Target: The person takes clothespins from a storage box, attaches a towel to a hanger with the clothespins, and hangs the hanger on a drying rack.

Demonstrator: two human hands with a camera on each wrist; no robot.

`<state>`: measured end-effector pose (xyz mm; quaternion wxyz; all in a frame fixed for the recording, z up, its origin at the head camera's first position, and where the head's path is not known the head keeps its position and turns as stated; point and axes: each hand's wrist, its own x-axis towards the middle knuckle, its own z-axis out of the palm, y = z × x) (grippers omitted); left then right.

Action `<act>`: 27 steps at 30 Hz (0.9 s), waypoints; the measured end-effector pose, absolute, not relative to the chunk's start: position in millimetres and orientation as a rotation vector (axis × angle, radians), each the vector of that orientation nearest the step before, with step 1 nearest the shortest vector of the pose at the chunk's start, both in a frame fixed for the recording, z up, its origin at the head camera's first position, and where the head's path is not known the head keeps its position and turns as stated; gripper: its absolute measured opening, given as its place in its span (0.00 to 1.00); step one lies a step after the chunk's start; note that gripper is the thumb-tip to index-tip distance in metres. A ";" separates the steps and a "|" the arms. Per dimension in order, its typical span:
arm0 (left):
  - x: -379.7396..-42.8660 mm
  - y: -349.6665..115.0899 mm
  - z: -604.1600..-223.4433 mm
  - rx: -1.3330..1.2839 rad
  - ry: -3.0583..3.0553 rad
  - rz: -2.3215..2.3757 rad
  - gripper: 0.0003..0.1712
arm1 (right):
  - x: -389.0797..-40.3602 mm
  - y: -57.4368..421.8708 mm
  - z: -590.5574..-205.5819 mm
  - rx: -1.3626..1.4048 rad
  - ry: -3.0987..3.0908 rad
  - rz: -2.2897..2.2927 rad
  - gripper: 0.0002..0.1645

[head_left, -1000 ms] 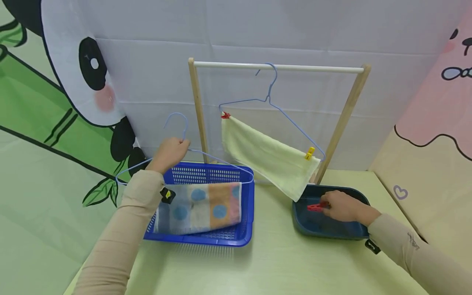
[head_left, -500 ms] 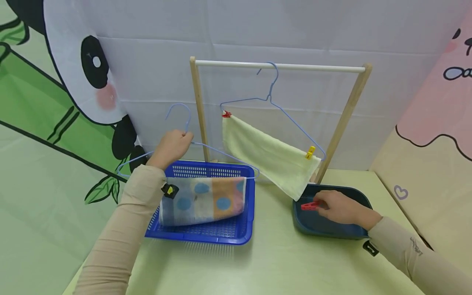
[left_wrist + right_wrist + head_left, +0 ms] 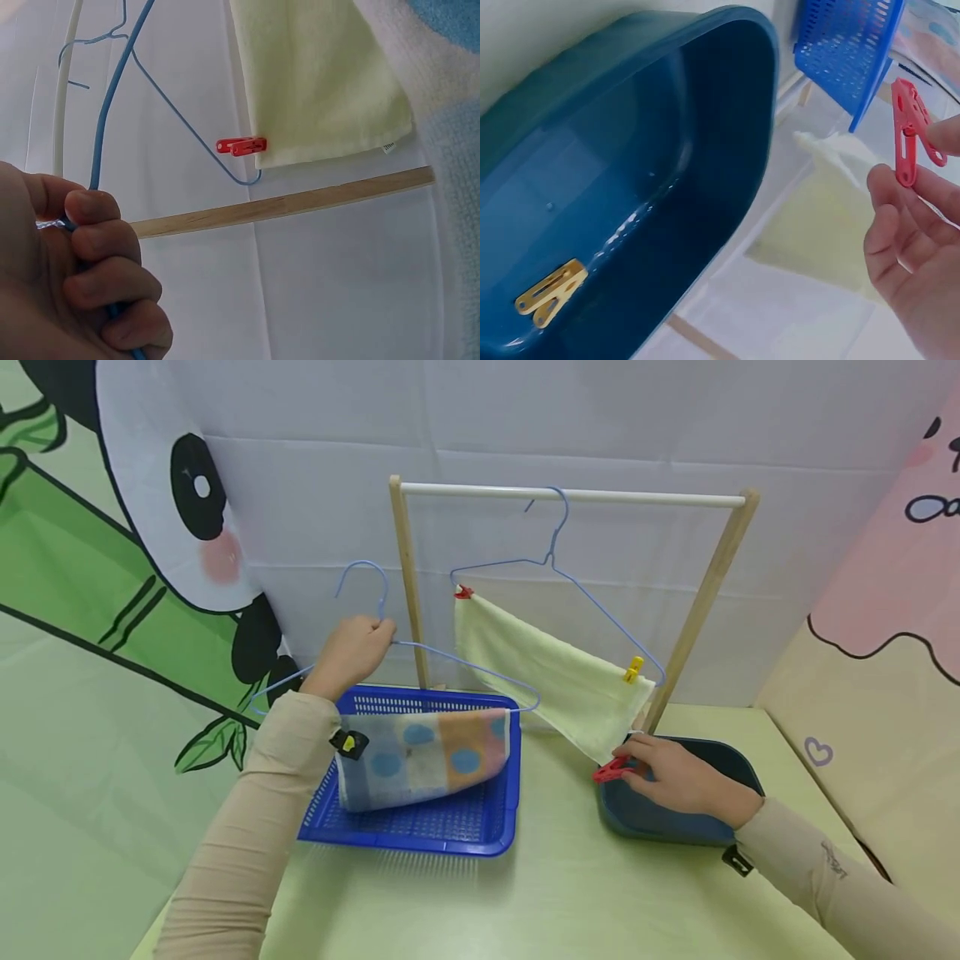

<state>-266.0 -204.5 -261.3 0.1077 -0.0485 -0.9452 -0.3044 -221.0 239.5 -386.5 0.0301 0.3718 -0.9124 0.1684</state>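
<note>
My left hand [image 3: 348, 656] grips a blue wire hanger [image 3: 365, 562] just under its hook, fingers curled round the wire in the left wrist view. From the hanger hangs a patterned towel [image 3: 431, 762] with blue dots, low over the blue basket [image 3: 420, 846]. Between thumb and fingers of my right hand [image 3: 678, 781] is a red clothespin [image 3: 904, 120]. In the head view that hand is over the left part of the dark teal bin [image 3: 667, 833], close to the lower corner of a pale yellow towel [image 3: 551, 672].
A rack's white bar [image 3: 480, 491] bears another blue hanger [image 3: 553, 547]. The yellow towel is fixed to it by a red clothespin [image 3: 464, 592] and a yellow clothespin [image 3: 633, 670]. A yellow-orange clothespin [image 3: 553, 292] lies in the bin. Fabric walls [image 3: 315, 510] enclose the table [image 3: 555, 893].
My left hand has risen slightly and moved right, lifting the hanger and patterned towel. My right hand has moved left with the red clothespin, from over the bin's middle to its left rim.
</note>
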 end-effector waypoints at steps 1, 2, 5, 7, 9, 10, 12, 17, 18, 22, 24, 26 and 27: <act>-266.0 -204.1 -261.3 -0.144 -2.782 -0.907 0.25 | -221.0 237.8 -385.5 1.145 -2.803 0.514 0.15; -266.0 -203.8 -261.3 -0.141 -2.782 -0.917 0.25 | -220.8 236.1 -384.3 1.143 -2.799 0.516 0.16; -265.9 -202.8 -261.4 -0.137 -2.779 -0.934 0.25 | -220.1 230.8 -381.1 1.139 -2.778 0.525 0.18; -265.8 -201.8 -261.0 -0.143 -2.782 -0.943 0.24 | -219.5 226.6 -379.3 1.140 -2.764 0.547 0.20; -265.4 -200.8 -260.5 -0.145 -2.784 -0.953 0.24 | -219.0 222.4 -377.7 1.149 -2.738 0.569 0.21; -265.4 -200.5 -260.4 -0.144 -2.786 -0.962 0.24 | -219.0 220.2 -376.9 1.157 -2.723 0.579 0.21; -265.3 -199.8 -260.0 -0.142 -2.792 -0.977 0.24 | -219.3 215.4 -375.2 1.173 -2.686 0.591 0.21; -264.3 -197.7 -257.8 -0.154 -2.804 -0.975 0.25 | -221.4 203.4 -371.1 1.225 -2.573 0.606 0.21; -263.9 -197.1 -257.2 -0.160 -2.804 -0.971 0.25 | -221.9 201.1 -370.6 1.234 -2.549 0.617 0.20; -261.2 -194.2 -254.1 -0.173 -2.801 -0.966 0.25 | -223.7 191.7 -368.0 1.269 -2.446 0.657 0.21; -260.1 -192.8 -253.1 -0.178 -2.799 -0.957 0.25 | -224.6 187.0 -366.3 1.279 -2.389 0.665 0.22; -258.4 -191.0 -252.0 -0.176 -2.796 -0.949 0.25 | -224.8 181.9 -363.2 1.282 -2.341 0.668 0.24; -257.8 -190.3 -251.7 -0.178 -2.795 -0.942 0.26 | -224.9 179.6 -361.6 1.285 -2.319 0.671 0.25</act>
